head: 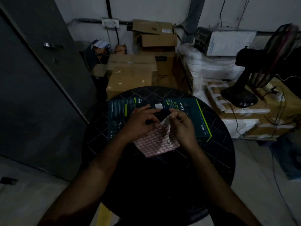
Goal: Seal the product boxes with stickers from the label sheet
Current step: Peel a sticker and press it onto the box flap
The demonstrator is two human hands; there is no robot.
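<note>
Two dark teal product boxes lie on the round black table (211, 160): one on the left (118, 116) and a larger one on the right (195, 115). A pinkish label sheet (156, 144) with a grid of small stickers lies in front of them, its far corner curled up. My left hand (140, 123) rests on the sheet's left part, fingers curled at its upper edge. My right hand (182, 126) pinches the raised white corner of the sheet. Which hand holds a loose sticker cannot be told. A white sticker (158, 106) sits on the boxes behind my hands.
Cardboard cartons (130, 74) are stacked behind the table against the wall. White wrapped bundles (211, 66) and a black standing fan (254, 79) on taped cartons fill the right side. A grey door (32, 79) stands at left. Cables trail across the floor at right.
</note>
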